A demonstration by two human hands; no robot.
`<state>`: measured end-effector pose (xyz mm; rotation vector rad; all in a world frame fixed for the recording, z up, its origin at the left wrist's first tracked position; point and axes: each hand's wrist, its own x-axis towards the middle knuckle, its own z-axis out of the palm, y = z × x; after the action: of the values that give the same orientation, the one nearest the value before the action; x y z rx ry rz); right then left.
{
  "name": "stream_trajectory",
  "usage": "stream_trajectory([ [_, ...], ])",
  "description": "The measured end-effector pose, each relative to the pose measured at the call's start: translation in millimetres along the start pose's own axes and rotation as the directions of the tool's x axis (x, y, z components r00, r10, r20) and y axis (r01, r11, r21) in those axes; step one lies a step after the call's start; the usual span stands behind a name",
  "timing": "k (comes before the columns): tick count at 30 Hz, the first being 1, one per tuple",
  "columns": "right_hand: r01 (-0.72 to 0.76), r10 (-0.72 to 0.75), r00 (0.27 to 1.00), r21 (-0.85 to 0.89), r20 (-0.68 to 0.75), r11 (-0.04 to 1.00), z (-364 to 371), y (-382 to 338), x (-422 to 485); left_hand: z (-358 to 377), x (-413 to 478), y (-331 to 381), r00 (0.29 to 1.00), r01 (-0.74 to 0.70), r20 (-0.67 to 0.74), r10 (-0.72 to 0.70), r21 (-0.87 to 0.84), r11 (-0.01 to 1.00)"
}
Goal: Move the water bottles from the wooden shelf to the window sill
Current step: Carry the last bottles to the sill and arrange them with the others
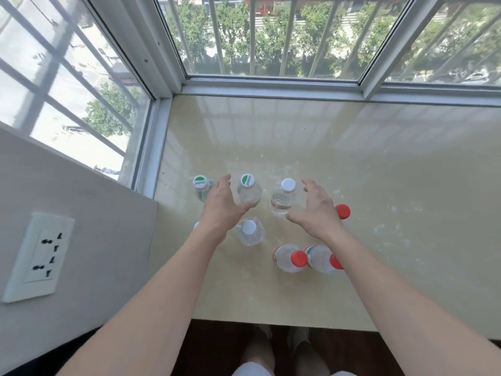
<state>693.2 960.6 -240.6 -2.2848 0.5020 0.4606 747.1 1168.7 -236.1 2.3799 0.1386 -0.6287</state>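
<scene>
Several clear water bottles stand upright on the beige window sill [352,164]. Two have green-and-white caps: one at the far left [201,183], one in the middle [248,185]. A white-capped bottle [284,196] stands to the right of them, another white-capped one [250,230] nearer me. Two red-capped bottles [291,257] [324,259] stand close together at the front, and a third red cap [343,211] shows behind my right hand. My left hand [221,204] hovers open beside the middle green-capped bottle. My right hand [315,210] is open beside the white-capped bottle. Neither grips anything.
Window frames and glass with bars enclose the sill at the back and left. A grey wall with a white power socket [38,255] sits at the left. The sill's front edge runs above a dark floor, where my feet [282,346] show.
</scene>
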Motion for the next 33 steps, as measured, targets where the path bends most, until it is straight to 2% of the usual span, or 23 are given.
stream_trajectory([
  [5, 0.11, -0.107, 0.991, 0.045, -0.076, 0.993, -33.0, 11.3, -63.9, -10.7, -68.7, -4.9, 0.984, -0.077, -0.163, 0.073, -0.021, 0.997],
  [9, 0.15, -0.135, 0.978, 0.089, -0.162, 0.985, -61.6, 50.5, -115.3, 11.4, -131.4, -24.7, 0.926, -0.213, -0.299, 0.233, 0.098, 0.972],
  [11, 0.102, -0.087, 0.98, 0.07, -0.181, 0.992, -67.4, 84.7, -131.9, 35.1, -149.3, -37.7, 0.943, -0.186, -0.268, 0.199, 0.071, 0.98],
  [13, -0.01, 0.024, 0.988, 0.093, -0.155, 0.996, -59.4, 120.8, -137.1, 66.7, -154.3, -48.9, 0.974, -0.114, -0.195, 0.113, 0.005, 0.993],
  [16, -0.148, 0.151, 0.988, 0.124, -0.015, 0.981, -26.0, 155.9, -127.0, 114.7, -146.4, -55.4, 0.998, -0.007, -0.057, 0.002, -0.086, 0.996],
  [19, -0.179, 0.169, 0.983, 0.174, 0.07, 0.968, 16.1, 170.5, -104.6, 148.8, -128.4, -55.2, 0.997, 0.067, 0.033, -0.063, -0.143, 0.987],
  [22, -0.149, 0.143, 0.989, 0.244, 0.041, 0.958, 49.7, 176.7, -82.3, 167.8, -109.2, -49.5, 0.995, 0.099, 0.038, -0.093, -0.248, 0.964],
  [25, -0.121, 0.143, 0.988, 0.291, -0.056, 0.949, 69.8, 175.5, -65.1, 176.4, -93.8, -42.2, 0.999, 0.043, -0.008, -0.048, -0.308, 0.95],
  [28, -0.101, 0.13, 0.987, 0.275, -0.091, 0.956, 79.7, 175.4, -53.8, 181.6, -82.7, -39.9, 0.997, -0.057, -0.073, 0.037, -0.292, 0.955],
  [33, -0.091, 0.13, 0.981, 0.246, -0.145, 0.965, 84.1, 172.8, -43.8, 184.0, -71.2, -35.0, 0.995, -0.083, -0.078, 0.059, -0.359, 0.93],
])
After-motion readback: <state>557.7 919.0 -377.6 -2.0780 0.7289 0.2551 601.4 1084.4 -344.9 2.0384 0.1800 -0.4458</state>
